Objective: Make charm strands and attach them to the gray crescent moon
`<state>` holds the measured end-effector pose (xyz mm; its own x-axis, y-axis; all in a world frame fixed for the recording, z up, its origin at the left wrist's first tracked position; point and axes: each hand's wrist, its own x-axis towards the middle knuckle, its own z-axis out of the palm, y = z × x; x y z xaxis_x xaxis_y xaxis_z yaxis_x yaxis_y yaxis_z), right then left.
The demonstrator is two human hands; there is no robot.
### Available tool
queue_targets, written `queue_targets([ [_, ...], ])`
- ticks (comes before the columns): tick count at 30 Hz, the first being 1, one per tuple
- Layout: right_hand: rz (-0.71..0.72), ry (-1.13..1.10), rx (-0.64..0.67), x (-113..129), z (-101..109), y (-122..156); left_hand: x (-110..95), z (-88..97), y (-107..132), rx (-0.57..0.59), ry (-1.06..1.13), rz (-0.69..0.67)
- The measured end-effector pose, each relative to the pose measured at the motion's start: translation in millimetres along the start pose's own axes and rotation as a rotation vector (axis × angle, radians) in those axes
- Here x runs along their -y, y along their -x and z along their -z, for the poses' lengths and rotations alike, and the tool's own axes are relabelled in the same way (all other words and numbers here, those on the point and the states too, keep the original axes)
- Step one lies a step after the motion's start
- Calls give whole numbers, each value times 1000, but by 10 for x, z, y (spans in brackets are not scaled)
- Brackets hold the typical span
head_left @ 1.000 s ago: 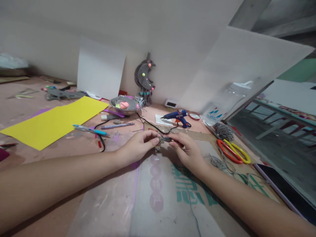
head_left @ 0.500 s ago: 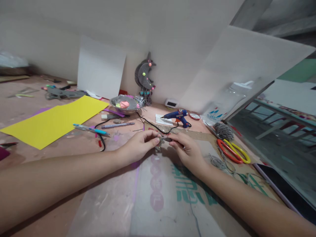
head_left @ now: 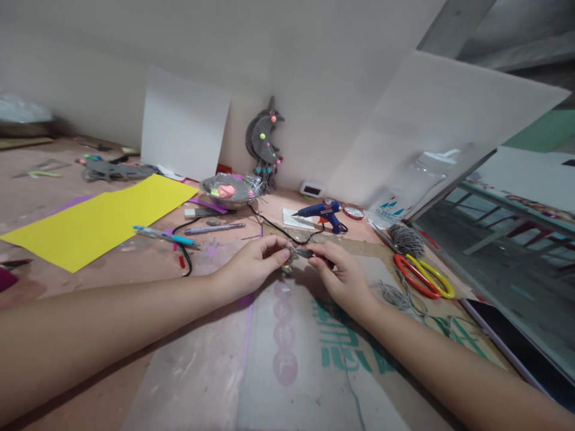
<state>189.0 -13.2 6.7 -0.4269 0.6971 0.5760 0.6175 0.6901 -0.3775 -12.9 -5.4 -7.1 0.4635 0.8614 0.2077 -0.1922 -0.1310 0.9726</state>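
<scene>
My left hand (head_left: 256,263) pinches a small grey craft piece (head_left: 288,267) with a yellowish spot on it, over the middle of the work surface. From the other side my right hand (head_left: 341,274) is closed on a thin, pointed grey piece (head_left: 305,252), whose tip meets or nearly meets the craft piece. Fingers hide most of both, so I cannot tell their exact kind. Beneath the hands lies a plastic sheet (head_left: 269,395) over cardboard printed in green. Just beyond them, a blue hot glue gun (head_left: 320,209) rests with its nozzle over a white paper.
Scissors (head_left: 424,276) with red and yellow handles, grey yarn (head_left: 406,239) and a phone (head_left: 516,341) lie on the right. Yellow paper (head_left: 99,221), pens (head_left: 166,235) and a metal bowl (head_left: 231,190) are on the left. A bottle (head_left: 411,188) and moon ornament (head_left: 264,140) stand behind.
Hardly anything differs. The pointed grey piece shows slightly more between the hands, and the yellowish spot on the craft piece is clearer. Both hands keep their places.
</scene>
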Motion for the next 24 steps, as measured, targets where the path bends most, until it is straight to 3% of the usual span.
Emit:
queue_targets([
  [24, 30, 28, 12, -13, 5, 3, -15, -15, 1, -8, -9, -2],
])
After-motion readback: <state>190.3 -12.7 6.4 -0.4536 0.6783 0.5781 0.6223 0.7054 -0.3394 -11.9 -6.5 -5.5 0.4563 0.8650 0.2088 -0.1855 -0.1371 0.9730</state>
